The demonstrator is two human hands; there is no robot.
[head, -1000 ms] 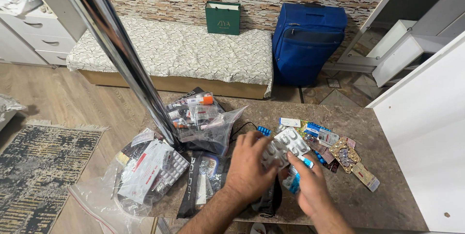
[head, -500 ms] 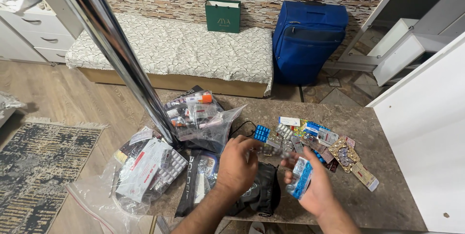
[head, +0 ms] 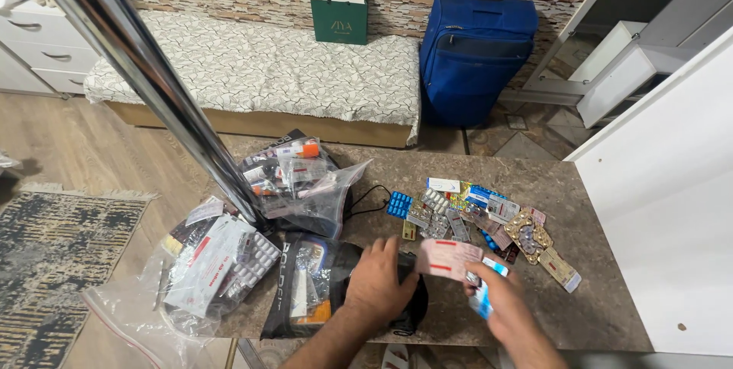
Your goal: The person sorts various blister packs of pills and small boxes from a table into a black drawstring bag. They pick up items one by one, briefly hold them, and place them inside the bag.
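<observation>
My left hand rests over a black pouch at the near edge of the brown stone-look table. Its fingertips pinch the left edge of a pale pink packet with a red stripe, held just above the table. To the right, my right hand is closed on a few blue and silver blister strips, and its fingertips reach the packet's lower right corner. A spread of loose blister packs lies just beyond both hands.
Two clear zip bags of medicines and a black foil bag sit left of my hands, beside a slanted chrome pole. A white cabinet borders the right. Beyond are a covered bench, a green bag and a blue suitcase.
The silver blister strips my left hand held a second ago are gone from it. It now holds a pale pink packet. Both hands have dropped nearer the table edge.
</observation>
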